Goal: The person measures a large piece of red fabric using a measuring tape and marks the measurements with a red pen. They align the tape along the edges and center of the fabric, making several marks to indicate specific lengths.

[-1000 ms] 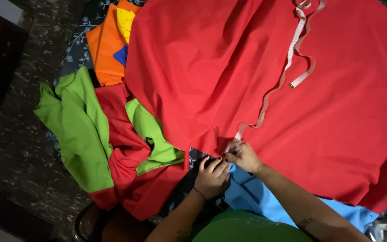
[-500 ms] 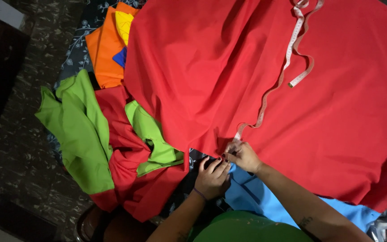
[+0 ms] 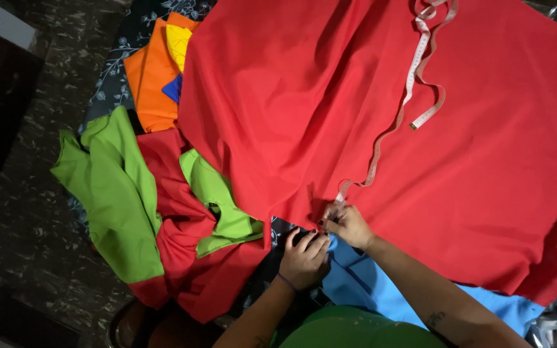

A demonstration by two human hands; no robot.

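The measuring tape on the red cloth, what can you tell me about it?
The measuring tape is a long, thin, pale strip, soft and limp. It lies flat on the big red cloth in loose curves, looping near the top edge of the view; one free end rests mid-cloth. Its other end runs down to the cloth's near edge, where the right hand pinches it. The left hand sits just beside, not on the tape.

Head-worn camera, looking steeply down, near red cloth (image 3: 355, 96)

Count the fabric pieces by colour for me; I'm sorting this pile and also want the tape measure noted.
Red: 2, large red cloth, crumpled red piece
Green: 2
Orange: 1
Yellow: 1
Blue: 2
Tape measure: 1
Total: 9
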